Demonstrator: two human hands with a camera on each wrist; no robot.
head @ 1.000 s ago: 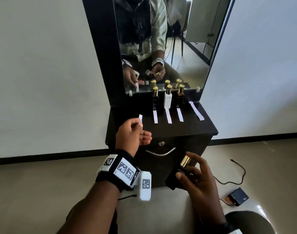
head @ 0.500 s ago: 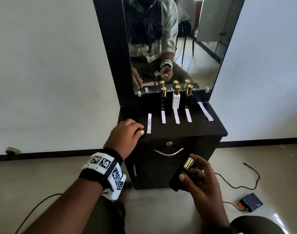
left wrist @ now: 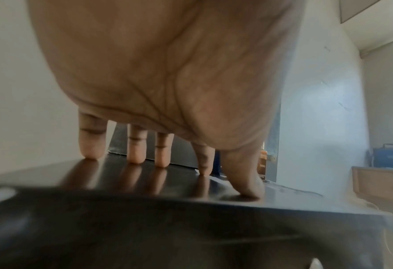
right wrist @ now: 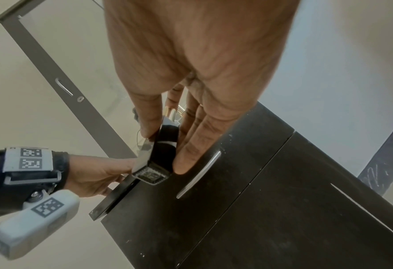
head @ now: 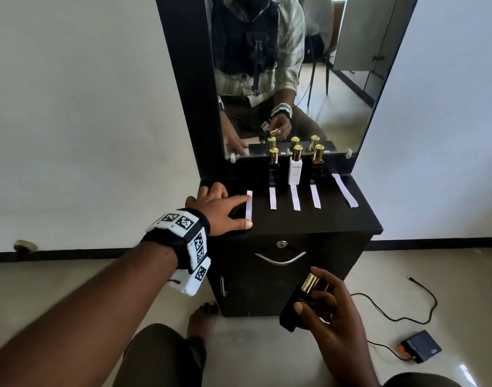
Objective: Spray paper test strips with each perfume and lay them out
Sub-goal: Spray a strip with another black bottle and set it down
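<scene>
Left hand (head: 214,210) spread flat on the dark dressing-table top (head: 362,219), fingers straight and apart, tips pressing the surface; index tip and thumb touching the leftmost paper strip (head: 249,204), gripping nothing. Beyond that hand and to its right, four more strips: three (head: 296,197) lying side by side, each before a gold-capped bottle, the far-right one (head: 344,190) angled and alone. Standing near the mirror (head: 337,79): a black bottle (head: 273,168), a white bottle (head: 295,169), a dark amber bottle (head: 317,164). Right hand (head: 335,319) low, in front of the cabinet door (head: 267,286), fingers and thumb curled round a black perfume bottle (head: 296,305), gold cap tilted up; index finger seemingly near the cap, hard to confirm. Beside that hand on the floor, a small black box (head: 420,349) with cable.
</scene>
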